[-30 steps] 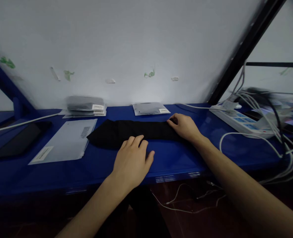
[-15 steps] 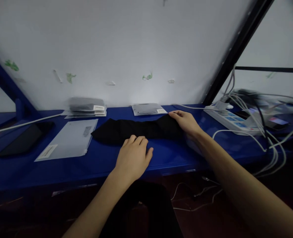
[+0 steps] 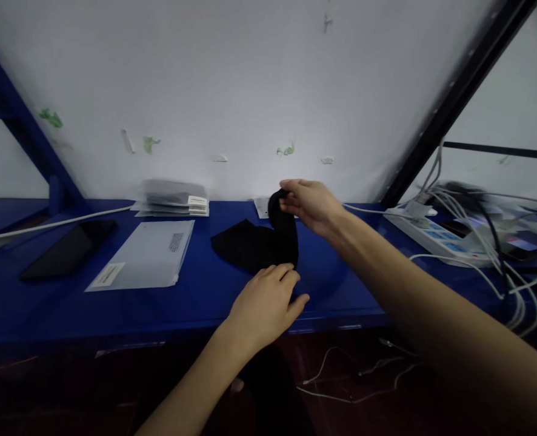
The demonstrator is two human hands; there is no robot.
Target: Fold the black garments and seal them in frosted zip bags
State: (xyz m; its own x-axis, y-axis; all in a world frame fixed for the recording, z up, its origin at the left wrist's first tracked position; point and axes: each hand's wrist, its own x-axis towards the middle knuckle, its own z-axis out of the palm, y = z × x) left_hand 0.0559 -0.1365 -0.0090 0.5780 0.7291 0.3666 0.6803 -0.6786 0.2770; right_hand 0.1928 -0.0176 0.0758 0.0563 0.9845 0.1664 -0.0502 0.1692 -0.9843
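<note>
A strip of folded black cloth (image 3: pixel 250 245) lies on the blue table, its left end flat and pointed. My right hand (image 3: pixel 311 206) pinches the cloth's right end and holds it raised, so that part curls up and over to the left. My left hand (image 3: pixel 266 300) rests palm down at the cloth's near edge, fingers lying on or against it and thumb apart. To the left lies a frosted zip bag (image 3: pixel 148 254) with a white label and printed text. Behind the right hand, another frosted bag (image 3: pixel 262 207) is partly hidden.
A stack of frosted bags (image 3: pixel 173 200) sits against the white wall. At the left are a black tablet-like slab (image 3: pixel 68 249) and a white cable (image 3: pixel 59 223). A power strip (image 3: pixel 436 236) with tangled cables and a phone (image 3: pixel 520 245) occupy the right. The blue table's front edge (image 3: pixel 196 333) is near.
My right hand has lifted the cloth's right end and brought it up and leftward, folding it over. The left hand stays at the near edge. The view has shifted slightly.
</note>
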